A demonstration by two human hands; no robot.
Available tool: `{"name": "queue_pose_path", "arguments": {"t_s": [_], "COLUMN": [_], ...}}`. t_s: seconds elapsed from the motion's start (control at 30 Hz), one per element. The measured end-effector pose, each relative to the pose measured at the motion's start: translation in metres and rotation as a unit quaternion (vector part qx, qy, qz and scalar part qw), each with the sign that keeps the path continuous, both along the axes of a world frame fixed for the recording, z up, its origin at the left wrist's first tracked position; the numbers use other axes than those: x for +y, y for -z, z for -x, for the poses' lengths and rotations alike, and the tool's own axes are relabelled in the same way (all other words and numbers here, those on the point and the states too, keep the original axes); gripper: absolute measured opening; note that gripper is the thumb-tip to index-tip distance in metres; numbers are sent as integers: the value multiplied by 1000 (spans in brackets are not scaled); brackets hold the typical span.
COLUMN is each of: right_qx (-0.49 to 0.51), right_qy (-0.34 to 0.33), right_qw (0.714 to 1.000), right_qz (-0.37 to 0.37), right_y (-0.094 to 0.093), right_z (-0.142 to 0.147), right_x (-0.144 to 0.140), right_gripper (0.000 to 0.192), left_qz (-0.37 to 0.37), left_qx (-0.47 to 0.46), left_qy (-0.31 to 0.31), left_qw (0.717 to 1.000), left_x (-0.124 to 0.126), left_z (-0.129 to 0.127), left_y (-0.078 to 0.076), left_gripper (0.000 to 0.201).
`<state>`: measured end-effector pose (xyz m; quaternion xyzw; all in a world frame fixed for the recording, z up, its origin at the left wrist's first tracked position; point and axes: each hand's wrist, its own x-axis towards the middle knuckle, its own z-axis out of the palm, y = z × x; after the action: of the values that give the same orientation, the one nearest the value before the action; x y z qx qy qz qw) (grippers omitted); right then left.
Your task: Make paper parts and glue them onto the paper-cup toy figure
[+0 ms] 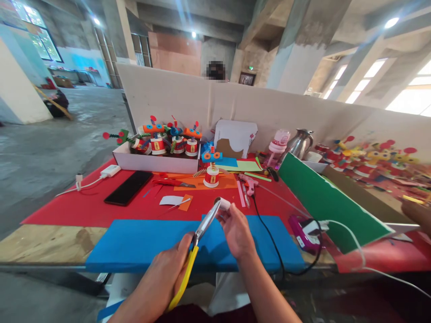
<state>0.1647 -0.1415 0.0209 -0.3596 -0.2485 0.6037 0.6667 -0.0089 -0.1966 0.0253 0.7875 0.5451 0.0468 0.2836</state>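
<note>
Gripping the yellow-handled steel scissors (198, 242) low over the counter's blue foam sheet (134, 244), the left hand (164, 273) had its fingers wrapped around the handles, blades angled up and away. The right hand (235, 231), wrist bent, pinched a small white paper tube (222, 204) at the blade tips.

Site: craft workshop in bare concrete hall | Evidence: worktable (67, 211) with red and blue sheets; box of finished paper-roll figures (158, 154); glue gun (249, 183); row of like figures (373, 163) on adjoining bench | Structure: raw pillars (303, 49), unfinished floor.
</note>
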Motion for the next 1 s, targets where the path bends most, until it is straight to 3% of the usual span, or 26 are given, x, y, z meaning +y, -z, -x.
{"name": "queue_pose_path", "arguments": {"t_s": [0.2, 0.47, 0.77, 1.0], "right_qx": [76, 39, 34, 78], "right_qy": [-11, 64, 66, 55], "right_qw": [995, 997, 997, 994], "right_qz": [71, 10, 17, 46], "right_y": [-1, 7, 8, 6], "right_z": [-3, 6, 9, 11], "right_x": [2, 0, -2, -4], "right_gripper": [26, 27, 29, 28], "left_qz": [-13, -14, 6, -5], "left_qx": [3, 16, 49, -1], "left_qy": [6, 13, 10, 0], "left_qw": [1000, 1000, 999, 1000], "left_x": [-2, -4, -2, -4], "left_z": [2, -1, -5, -5], "left_y": [-10, -10, -17, -3], "left_gripper": [47, 49, 46, 46]}}
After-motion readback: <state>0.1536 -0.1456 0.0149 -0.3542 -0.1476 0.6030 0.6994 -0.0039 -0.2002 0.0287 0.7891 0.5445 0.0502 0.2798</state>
